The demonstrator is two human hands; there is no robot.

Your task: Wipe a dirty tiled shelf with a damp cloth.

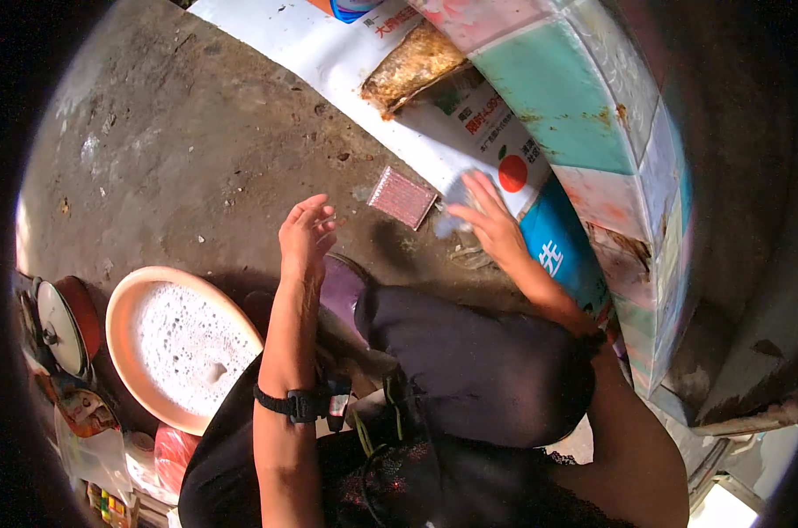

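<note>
The right hand [490, 220] presses a pale cloth [454, 204] on the white printed sheet [346, 62], just beside a small pink grid square [402, 196]. The left hand [307, 231] hangs open, holding nothing, above the concrete floor [179, 150] near a soapy basin [181, 345].

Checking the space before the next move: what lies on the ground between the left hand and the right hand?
In the head view, a small reddish ribbed square pad lies on the bare concrete floor between the left hand and the right hand.

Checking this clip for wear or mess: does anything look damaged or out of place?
Yes. The curved tiled wall has chipped, stained tiles, with a broken gap low on its side. A small pinkish square pad lies loose on the concrete floor near the right hand.
</note>
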